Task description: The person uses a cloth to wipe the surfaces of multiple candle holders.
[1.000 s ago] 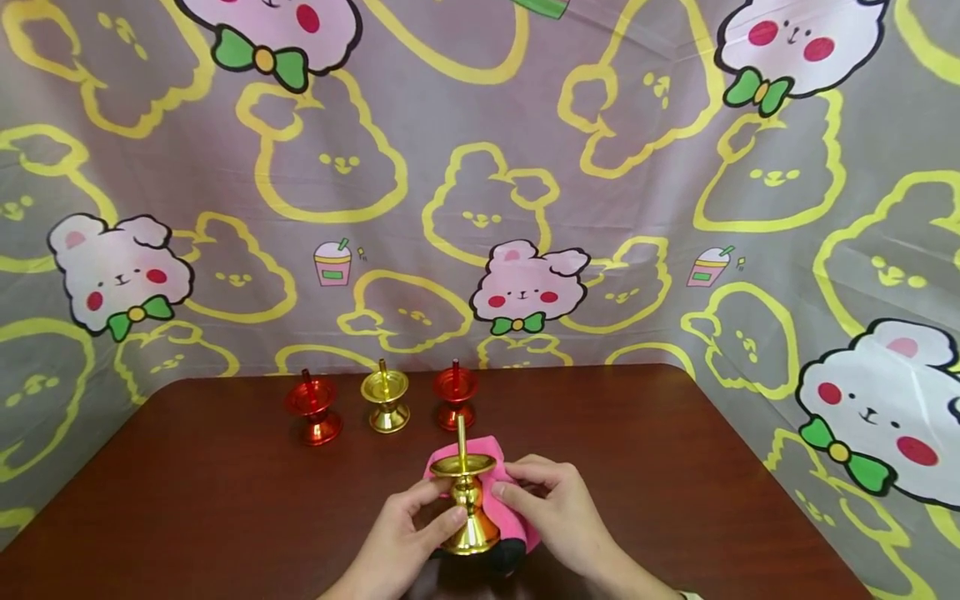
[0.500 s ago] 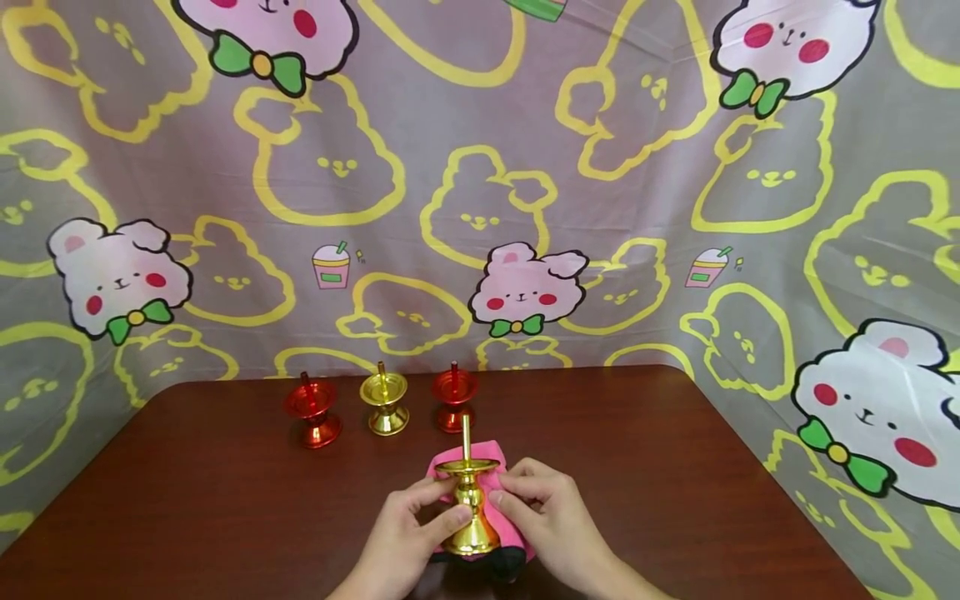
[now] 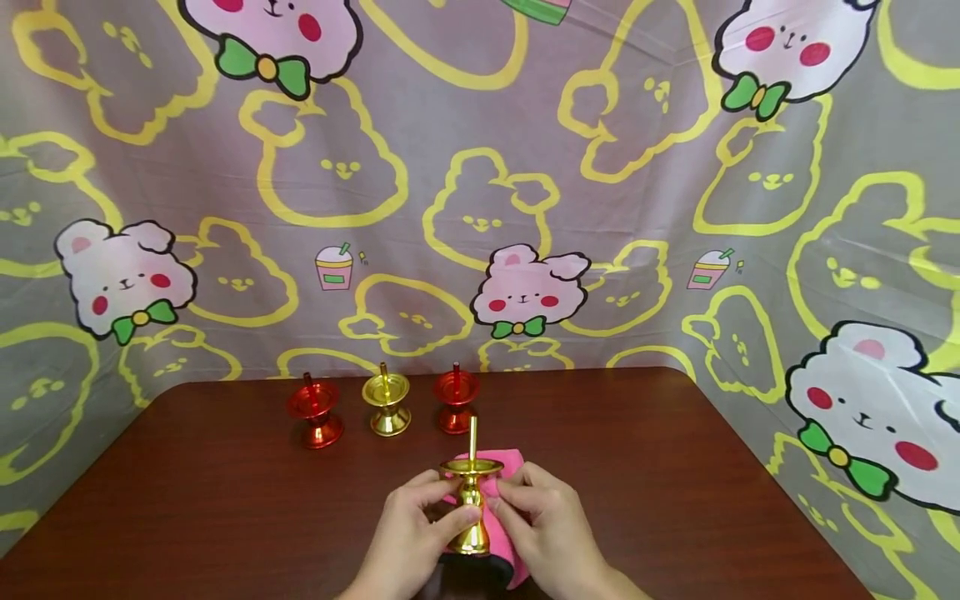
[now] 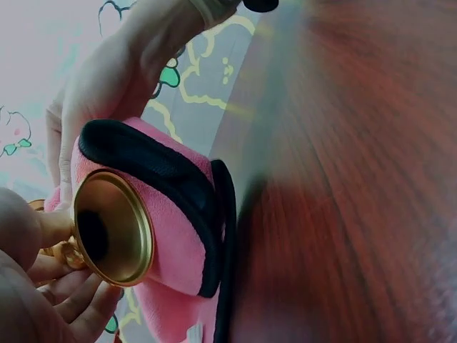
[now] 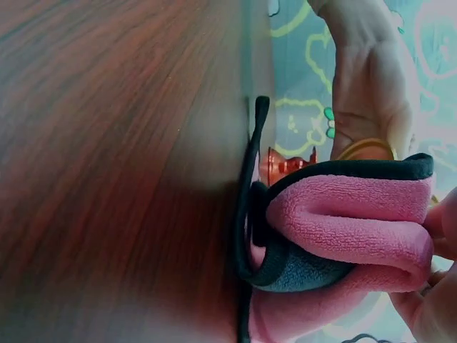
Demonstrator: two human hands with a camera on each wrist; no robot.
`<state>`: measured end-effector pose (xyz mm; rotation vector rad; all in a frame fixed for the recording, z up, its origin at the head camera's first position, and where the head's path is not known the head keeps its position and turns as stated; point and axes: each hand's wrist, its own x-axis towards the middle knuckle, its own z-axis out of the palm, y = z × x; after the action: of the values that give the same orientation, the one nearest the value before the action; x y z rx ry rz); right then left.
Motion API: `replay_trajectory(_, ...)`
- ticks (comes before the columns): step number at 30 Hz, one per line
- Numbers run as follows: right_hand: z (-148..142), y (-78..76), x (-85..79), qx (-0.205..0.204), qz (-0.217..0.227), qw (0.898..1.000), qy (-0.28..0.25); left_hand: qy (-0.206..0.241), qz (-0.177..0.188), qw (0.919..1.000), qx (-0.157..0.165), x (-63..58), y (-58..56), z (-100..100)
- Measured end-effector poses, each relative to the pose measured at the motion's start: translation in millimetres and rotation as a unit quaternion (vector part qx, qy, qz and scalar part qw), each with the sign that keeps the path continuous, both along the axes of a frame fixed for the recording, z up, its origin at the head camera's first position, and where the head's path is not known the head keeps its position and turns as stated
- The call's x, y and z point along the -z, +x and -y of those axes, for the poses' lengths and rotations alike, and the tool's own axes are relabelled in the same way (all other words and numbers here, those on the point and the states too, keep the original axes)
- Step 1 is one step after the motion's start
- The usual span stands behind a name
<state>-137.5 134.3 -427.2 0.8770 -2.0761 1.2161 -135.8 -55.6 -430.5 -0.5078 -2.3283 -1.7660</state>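
Observation:
A gold candle holder (image 3: 471, 537) with a wide dish and a tall thin spike stands upright in my left hand (image 3: 411, 531), thumb across its lower stem. The left wrist view looks into its hollow base (image 4: 114, 229), which is off the tabletop. My right hand (image 3: 551, 527) pinches a folded pink cloth (image 3: 504, 533) against the holder's right side, near the stem. In the right wrist view, the cloth (image 5: 350, 221) hangs in thick folds with a black edge and grey underside, hiding most of the holder.
On the brown table (image 3: 225, 500), a red candle holder (image 3: 322, 429), a smaller gold candle holder (image 3: 389, 421) and another red candle holder (image 3: 455, 417) stand in a row at the back. A patterned curtain (image 3: 420, 208) rises behind the table.
The gold candle holder has shifted slightly right in my left hand. The cloth has moved around it, its folds changing as my right hand works at the stem. The row behind is unmoved.

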Motion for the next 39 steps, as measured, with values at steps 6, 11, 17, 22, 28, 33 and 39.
replay_trajectory(6,4,1.8,2.0,0.025,-0.082,0.995,0.041,-0.099,-0.078,0.9909,-0.047,-2.6,0.3,-2)
replay_trajectory(11,6,1.3,2.2,0.028,-0.099,0.994,0.047,-0.147,-0.128,0.9782,-0.072,-2.0,2.4,-1)
replay_trajectory(17,-4,-6.5,-1.4,-0.045,0.018,0.999,-0.007,-0.06,-0.104,0.9921,-0.036,0.9,3.0,5)
replay_trajectory(22,-22,-16.6,-3.8,-0.13,0.213,0.966,-0.067,0.071,-0.05,0.996,0.02,1.0,3.6,10)
replay_trajectory(28,-31,-23.8,2.9,-0.205,0.214,0.952,-0.074,0.173,0.116,0.9742,0.086,3.1,-0.6,9)
replay_trajectory(33,-30,-24.5,5.1,-0.222,0.203,0.95,-0.082,0.147,0.104,0.9704,0.161,10.1,-2.1,14)
replay_trajectory(39,-28,-22.8,2.3,-0.231,0.203,0.946,-0.1,0.133,0.031,0.9748,0.176,13.4,-2.3,15)
